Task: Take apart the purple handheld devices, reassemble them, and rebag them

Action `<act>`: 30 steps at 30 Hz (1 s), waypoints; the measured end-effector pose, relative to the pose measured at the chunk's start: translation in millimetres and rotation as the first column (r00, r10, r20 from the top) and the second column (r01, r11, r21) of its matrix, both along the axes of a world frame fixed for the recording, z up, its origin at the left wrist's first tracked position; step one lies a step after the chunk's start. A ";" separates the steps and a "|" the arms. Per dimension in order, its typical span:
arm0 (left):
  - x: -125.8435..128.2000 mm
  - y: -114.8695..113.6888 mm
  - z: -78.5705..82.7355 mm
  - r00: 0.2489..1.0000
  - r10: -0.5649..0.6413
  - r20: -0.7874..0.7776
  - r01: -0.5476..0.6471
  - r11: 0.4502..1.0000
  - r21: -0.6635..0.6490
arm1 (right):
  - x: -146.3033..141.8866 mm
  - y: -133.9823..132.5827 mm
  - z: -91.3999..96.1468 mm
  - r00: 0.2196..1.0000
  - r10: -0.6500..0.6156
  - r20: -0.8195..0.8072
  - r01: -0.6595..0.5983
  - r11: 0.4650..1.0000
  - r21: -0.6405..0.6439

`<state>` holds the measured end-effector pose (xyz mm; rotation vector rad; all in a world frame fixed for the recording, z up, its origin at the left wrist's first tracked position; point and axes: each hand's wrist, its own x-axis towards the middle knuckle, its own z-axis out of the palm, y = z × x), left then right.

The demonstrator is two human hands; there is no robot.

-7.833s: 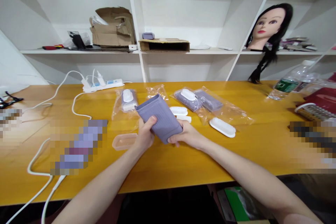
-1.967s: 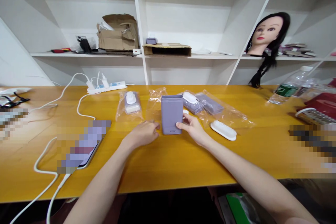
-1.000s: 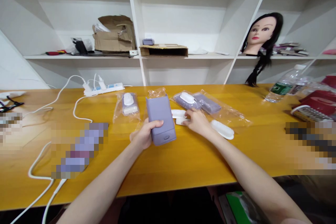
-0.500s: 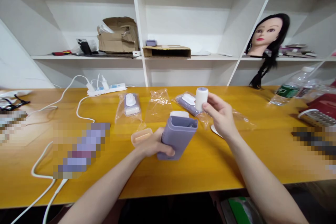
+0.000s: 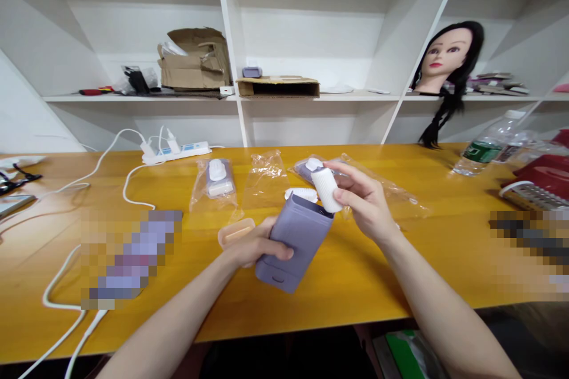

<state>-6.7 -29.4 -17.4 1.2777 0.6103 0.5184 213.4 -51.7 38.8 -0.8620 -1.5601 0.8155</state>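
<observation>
"What's nearest to us?"

"The left hand (image 5: 251, 243), fingers curled snugly around a lavender plastic case (image 5: 294, 243), which tilts above the orange wooden table (image 5: 338, 287)."

"And the right hand (image 5: 364, 198)?"

"Raised, wrist bent, fingers and thumb closed on a ridged white plastic cylinder (image 5: 326, 189), just beside the case's open end."

"How should that be handled?"

"I'd keep the case steady and line up the cylinder squarely; those ridges could slip."

"What's behind them?"

"A peach plastic lid (image 5: 235, 233) by the left hand, a white brush (image 5: 301, 193), clear plastic bags (image 5: 265, 180), then a power strip (image 5: 175, 153) and a mannequin head (image 5: 447, 50) on the white shelves (image 5: 311, 96)."
</observation>
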 end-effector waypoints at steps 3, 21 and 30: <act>0.2 -0.5 0.6 1.000 -0.004 -0.014 0.004 1.000 -0.026 | -2.3 -1.7 0.1 0.998 0.046 -0.041 -0.047 0.998 -0.028; -3.0 4.4 0.0 0.999 -0.042 -0.020 0.042 0.999 -0.012 | 1.2 0.4 -0.8 0.998 0.052 0.031 -0.050 0.998 -0.046; -4.3 5.0 -3.9 0.997 -0.076 0.009 0.077 0.992 -0.096 | 3.9 -2.2 -1.8 0.983 0.075 0.169 -0.073 0.997 -0.015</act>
